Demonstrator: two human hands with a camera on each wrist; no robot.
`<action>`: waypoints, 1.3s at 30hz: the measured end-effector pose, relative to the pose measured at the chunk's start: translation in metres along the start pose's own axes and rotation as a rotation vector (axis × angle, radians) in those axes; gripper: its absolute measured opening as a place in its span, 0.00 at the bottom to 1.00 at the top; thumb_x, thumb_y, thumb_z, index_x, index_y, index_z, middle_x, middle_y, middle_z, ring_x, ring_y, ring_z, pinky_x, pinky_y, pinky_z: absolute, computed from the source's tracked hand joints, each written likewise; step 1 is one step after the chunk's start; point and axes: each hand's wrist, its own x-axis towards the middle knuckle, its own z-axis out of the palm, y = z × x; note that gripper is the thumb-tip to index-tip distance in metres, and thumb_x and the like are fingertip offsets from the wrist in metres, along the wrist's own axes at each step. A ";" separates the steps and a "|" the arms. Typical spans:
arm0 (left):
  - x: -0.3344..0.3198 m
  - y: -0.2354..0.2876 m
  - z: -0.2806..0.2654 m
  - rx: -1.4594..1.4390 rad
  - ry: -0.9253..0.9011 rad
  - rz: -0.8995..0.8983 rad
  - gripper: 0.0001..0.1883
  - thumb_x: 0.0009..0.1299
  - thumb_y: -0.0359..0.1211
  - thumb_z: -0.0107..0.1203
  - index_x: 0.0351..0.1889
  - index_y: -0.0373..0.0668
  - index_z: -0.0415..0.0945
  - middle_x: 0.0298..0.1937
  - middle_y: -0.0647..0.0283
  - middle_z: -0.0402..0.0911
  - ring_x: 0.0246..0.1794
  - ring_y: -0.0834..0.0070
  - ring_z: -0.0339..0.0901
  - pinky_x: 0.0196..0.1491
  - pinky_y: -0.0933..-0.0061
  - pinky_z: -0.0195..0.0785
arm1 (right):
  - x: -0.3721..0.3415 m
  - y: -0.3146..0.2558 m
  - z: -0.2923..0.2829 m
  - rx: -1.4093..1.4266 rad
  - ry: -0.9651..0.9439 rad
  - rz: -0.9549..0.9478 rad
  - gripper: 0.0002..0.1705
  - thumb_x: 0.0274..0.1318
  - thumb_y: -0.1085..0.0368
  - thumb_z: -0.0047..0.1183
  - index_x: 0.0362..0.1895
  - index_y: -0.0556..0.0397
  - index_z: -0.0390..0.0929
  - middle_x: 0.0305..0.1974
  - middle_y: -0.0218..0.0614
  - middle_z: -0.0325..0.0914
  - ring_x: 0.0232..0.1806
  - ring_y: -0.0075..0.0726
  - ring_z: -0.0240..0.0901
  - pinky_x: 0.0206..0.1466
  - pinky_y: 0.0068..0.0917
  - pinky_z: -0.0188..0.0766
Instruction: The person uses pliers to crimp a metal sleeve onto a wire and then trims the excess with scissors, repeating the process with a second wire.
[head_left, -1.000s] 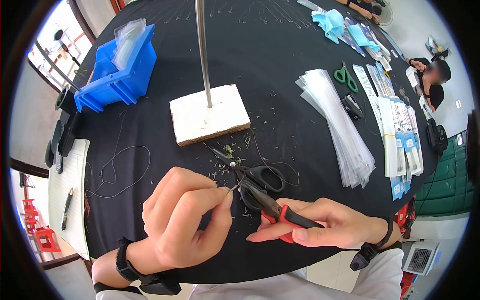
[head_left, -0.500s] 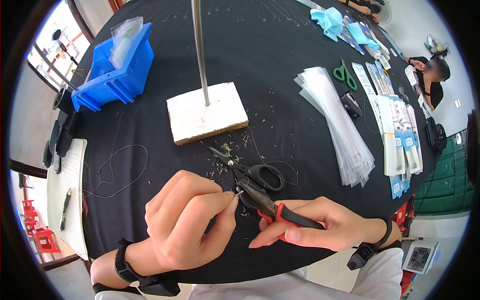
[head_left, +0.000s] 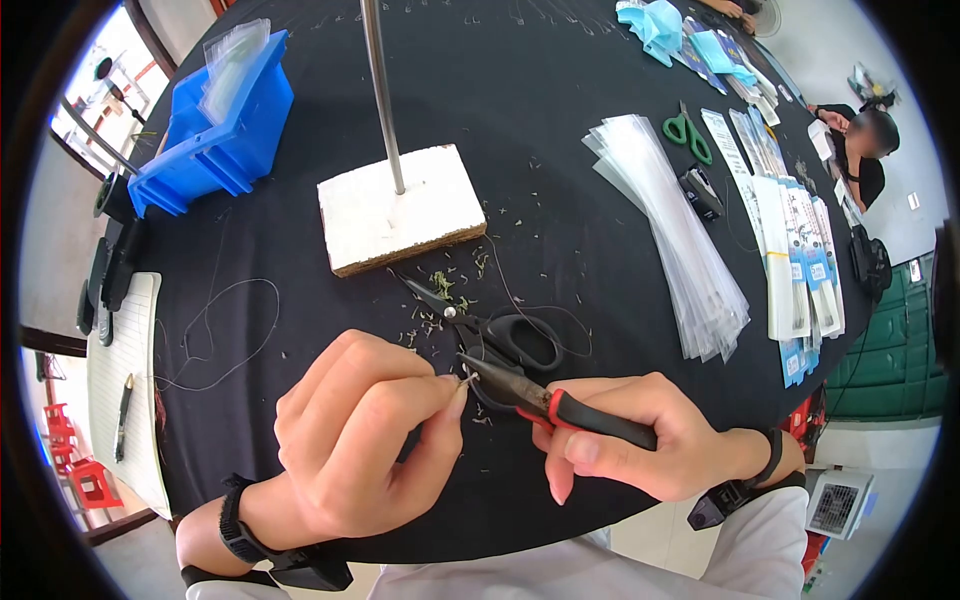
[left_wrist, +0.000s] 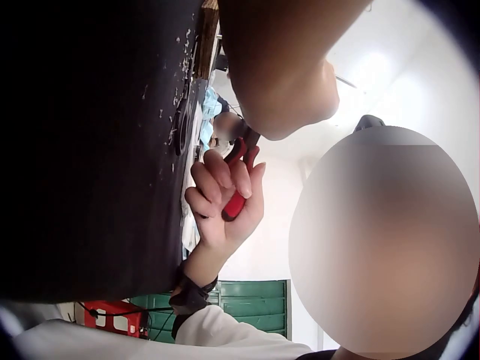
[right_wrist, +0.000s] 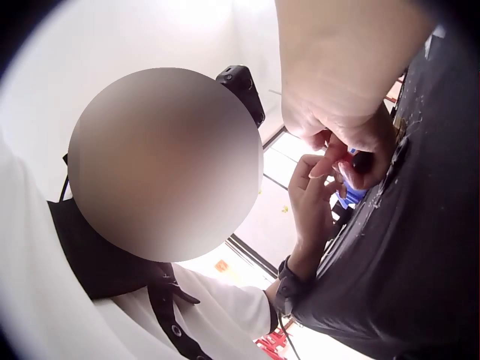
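Note:
In the head view my left hand (head_left: 370, 435) pinches a tiny, thin piece (head_left: 466, 380) between thumb and forefinger; its kind is too small to make out. My right hand (head_left: 640, 440) grips pliers (head_left: 602, 420) with red and black handles, their metal nose reaching left to the pinched piece. Black scissors (head_left: 468, 320) lie on the dark cloth just beyond, partly overlapped by the pliers. Fine green and pale clippings (head_left: 442, 284) are scattered about the blades. The right wrist view shows the left hand (right_wrist: 309, 202) close by the right, with the dark handle end (right_wrist: 363, 161) showing.
A white block (head_left: 400, 215) carries an upright metal rod (head_left: 383, 100). Left stand a blue bin (head_left: 215, 140) and a notebook (head_left: 110, 400) with a pen. Clear plastic sleeves (head_left: 675, 240), green scissors (head_left: 687, 135) and labelled packets (head_left: 800, 260) lie right. Loose thread (head_left: 275, 300) loops on the cloth.
The pliers have turned flatter, their nose now right at the left fingertips, and the right hand's lower fingers have shifted on the handles. The head view has moved slightly. The left hand keeps its pinch.

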 end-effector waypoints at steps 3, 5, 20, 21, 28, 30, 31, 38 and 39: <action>-0.001 0.000 0.001 -0.010 -0.008 -0.007 0.12 0.43 0.15 0.59 0.26 0.34 0.73 0.23 0.58 0.72 0.18 0.69 0.69 0.18 0.76 0.62 | -0.001 0.001 -0.001 0.016 0.036 -0.020 0.17 0.63 0.62 0.48 0.24 0.57 0.78 0.25 0.31 0.72 0.25 0.23 0.64 0.27 0.23 0.56; -0.001 0.000 0.001 -0.019 -0.017 -0.003 0.11 0.43 0.15 0.58 0.25 0.33 0.73 0.23 0.58 0.72 0.18 0.69 0.69 0.18 0.76 0.62 | -0.001 -0.001 -0.002 0.025 0.048 -0.006 0.17 0.63 0.62 0.49 0.23 0.57 0.78 0.24 0.30 0.72 0.24 0.22 0.64 0.26 0.23 0.56; -0.001 0.000 0.001 -0.056 -0.057 -0.043 0.10 0.47 0.14 0.57 0.26 0.33 0.72 0.22 0.57 0.72 0.18 0.68 0.70 0.19 0.76 0.63 | -0.001 -0.004 -0.008 -0.047 0.078 0.007 0.18 0.63 0.63 0.48 0.21 0.57 0.78 0.21 0.31 0.72 0.23 0.24 0.63 0.25 0.24 0.55; -0.001 -0.001 0.001 -0.056 -0.059 -0.044 0.10 0.47 0.14 0.57 0.26 0.33 0.72 0.22 0.57 0.73 0.18 0.68 0.71 0.20 0.76 0.64 | 0.000 -0.003 -0.008 -0.055 0.077 -0.012 0.17 0.63 0.63 0.48 0.22 0.57 0.78 0.22 0.31 0.72 0.23 0.24 0.64 0.26 0.24 0.56; 0.000 0.001 0.001 -0.114 -0.116 -0.171 0.09 0.51 0.16 0.58 0.29 0.34 0.73 0.24 0.59 0.75 0.21 0.72 0.72 0.24 0.77 0.66 | -0.001 -0.002 -0.008 -0.056 0.082 -0.035 0.17 0.63 0.64 0.49 0.22 0.58 0.78 0.23 0.32 0.72 0.24 0.25 0.64 0.27 0.24 0.56; 0.000 0.000 0.002 -0.132 -0.120 -0.191 0.09 0.52 0.16 0.58 0.29 0.34 0.73 0.25 0.59 0.75 0.21 0.72 0.72 0.24 0.78 0.65 | -0.001 -0.001 -0.008 -0.060 0.075 -0.043 0.17 0.63 0.63 0.49 0.22 0.57 0.78 0.22 0.32 0.71 0.24 0.25 0.64 0.27 0.24 0.56; -0.001 0.000 0.002 -0.141 -0.122 -0.201 0.08 0.52 0.16 0.58 0.29 0.34 0.74 0.25 0.59 0.75 0.21 0.73 0.72 0.24 0.78 0.65 | -0.001 -0.001 -0.008 -0.061 0.071 -0.047 0.17 0.63 0.63 0.49 0.22 0.57 0.78 0.22 0.31 0.71 0.24 0.25 0.64 0.27 0.24 0.56; -0.001 0.000 0.002 -0.181 -0.153 -0.201 0.07 0.52 0.16 0.56 0.28 0.34 0.73 0.26 0.58 0.74 0.21 0.73 0.71 0.24 0.78 0.65 | -0.001 0.000 -0.006 -0.072 0.081 -0.025 0.18 0.63 0.62 0.49 0.21 0.56 0.78 0.22 0.31 0.70 0.23 0.24 0.63 0.26 0.25 0.55; -0.002 0.000 0.002 -0.180 -0.162 -0.195 0.07 0.52 0.16 0.54 0.27 0.33 0.71 0.26 0.57 0.74 0.22 0.73 0.71 0.25 0.79 0.64 | -0.001 0.000 -0.006 -0.079 0.080 -0.017 0.18 0.63 0.62 0.49 0.21 0.56 0.78 0.22 0.30 0.70 0.23 0.24 0.62 0.26 0.25 0.55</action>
